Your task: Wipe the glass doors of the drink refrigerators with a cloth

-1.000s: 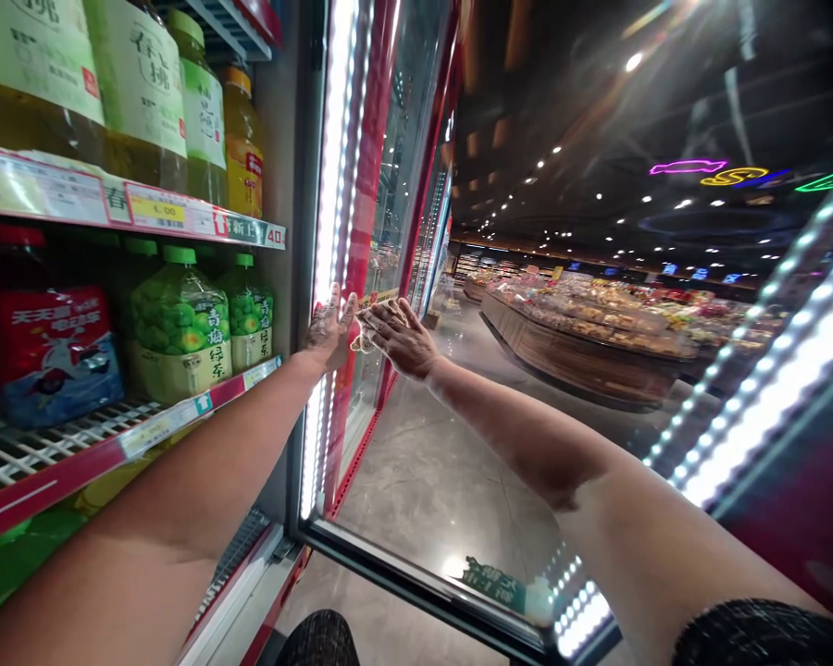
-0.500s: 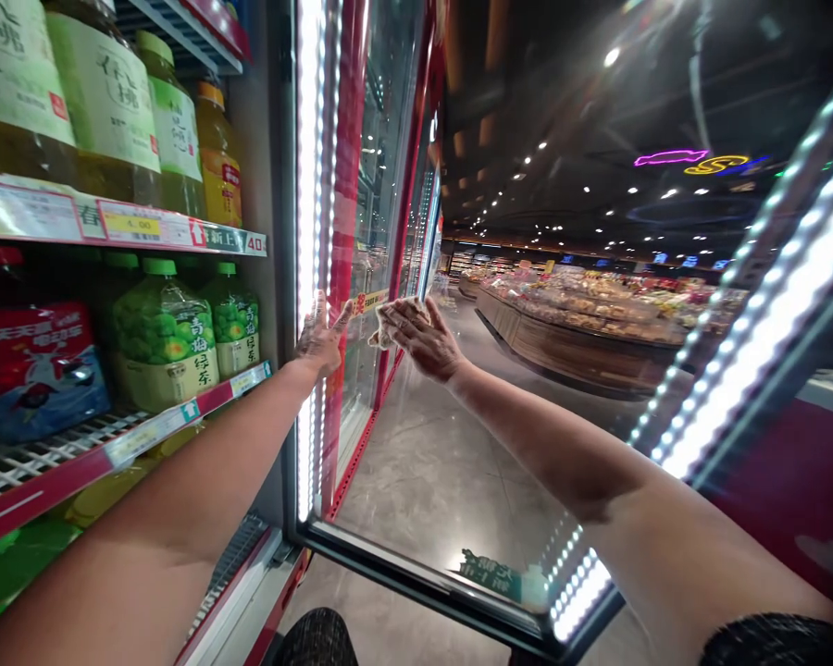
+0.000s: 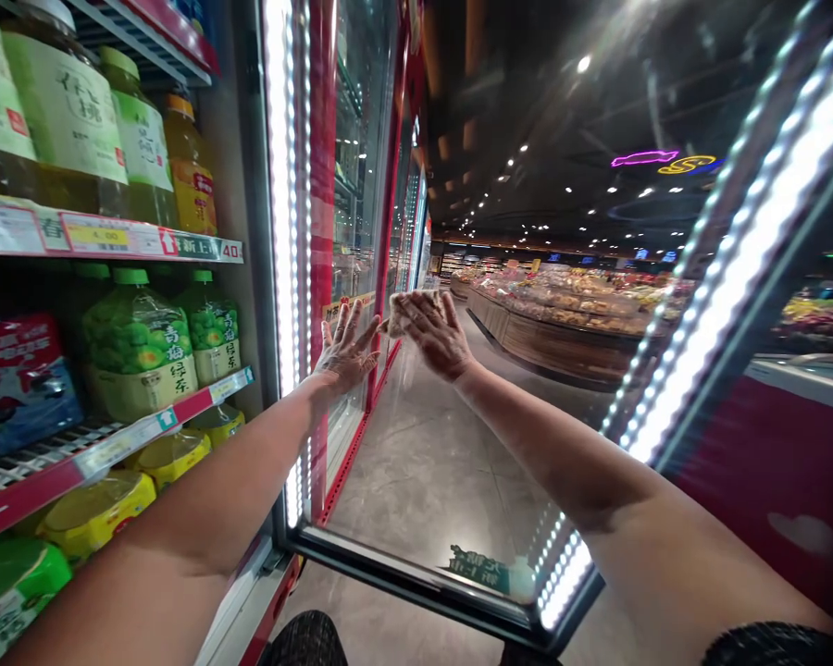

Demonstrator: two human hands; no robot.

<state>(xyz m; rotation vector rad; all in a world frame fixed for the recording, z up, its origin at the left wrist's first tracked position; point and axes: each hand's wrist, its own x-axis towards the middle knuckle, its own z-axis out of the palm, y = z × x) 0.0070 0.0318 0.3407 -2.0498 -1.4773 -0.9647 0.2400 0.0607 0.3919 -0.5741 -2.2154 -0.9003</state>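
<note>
With fingers spread, my left hand [image 3: 348, 350] is held up at the inner face of the open glass door [image 3: 458, 462], just left of my right hand. It holds nothing; whether it touches the pane I cannot tell. My right hand [image 3: 439, 338] lies over a pale, crumpled cloth [image 3: 393, 317] and presses it against the glass. Part of the cloth sticks out past the fingers on the left and top. Bright LED strips run up both sides of the door, and a dark sticker [image 3: 480, 568] sits low on the pane.
Cooler shelves on the left carry drink bottles [image 3: 139, 338] above a price rail [image 3: 111, 236]. A red-framed cooler [image 3: 389, 277] stands beyond the glass. Further off is a wood-sided display island [image 3: 562, 333] with packaged goods. A dark red panel [image 3: 728, 490] is at right.
My left hand has moved right, away from the LED strip and closer to the cloth. My right hand and the cloth have shifted slightly right across the pane. More lower-shelf bottles show.
</note>
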